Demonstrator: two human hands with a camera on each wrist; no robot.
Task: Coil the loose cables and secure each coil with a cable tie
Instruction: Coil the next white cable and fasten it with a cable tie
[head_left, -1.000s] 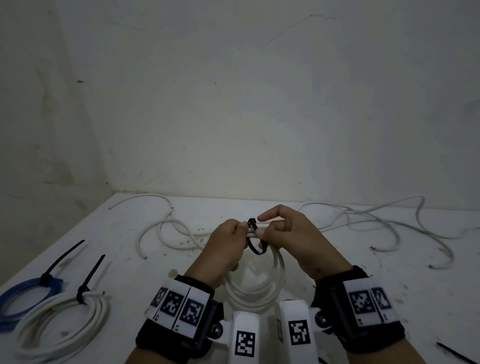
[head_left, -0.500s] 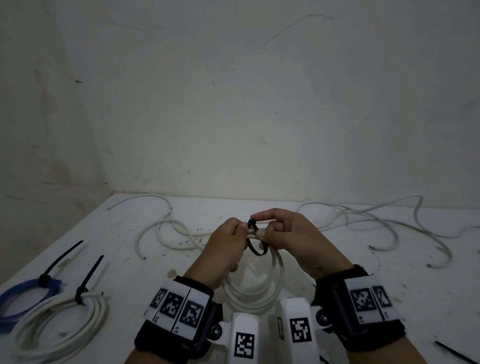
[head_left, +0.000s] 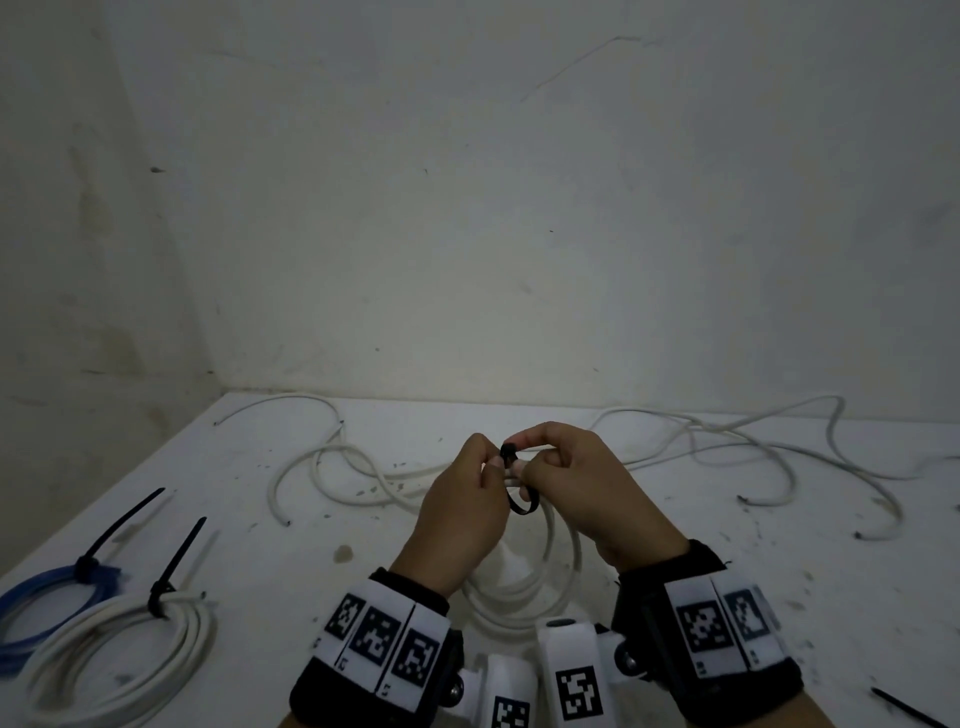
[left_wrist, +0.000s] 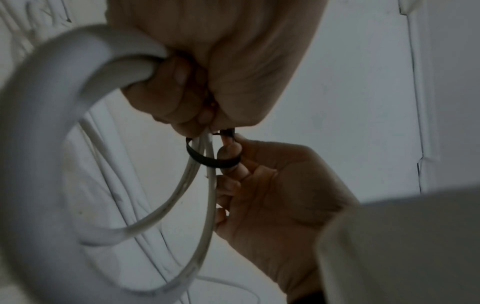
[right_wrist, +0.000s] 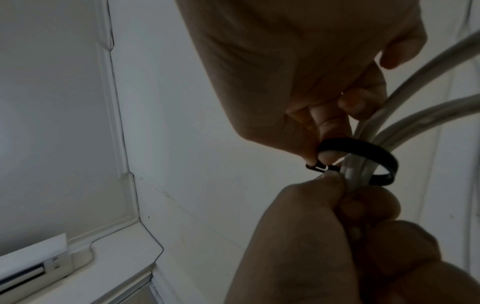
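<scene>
Both hands meet above the middle of the white table (head_left: 675, 561), well in from its edges, with bare surface in front. The left hand (head_left: 460, 512) grips the white coil (head_left: 524, 587); the right hand (head_left: 582, 486) pinches the black tie (head_left: 517, 480) looped loosely round its strands. Only the wrist views show the tie's loop (right_wrist: 363, 158) wide open with slack. Loose cable (head_left: 727, 436) sprawls by the far wall; two tied coils, white (head_left: 114, 660) and blue (head_left: 36, 608), lie left

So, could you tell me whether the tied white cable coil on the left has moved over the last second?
No. The tied white cable coil lies beside the blue coil as before.
</scene>
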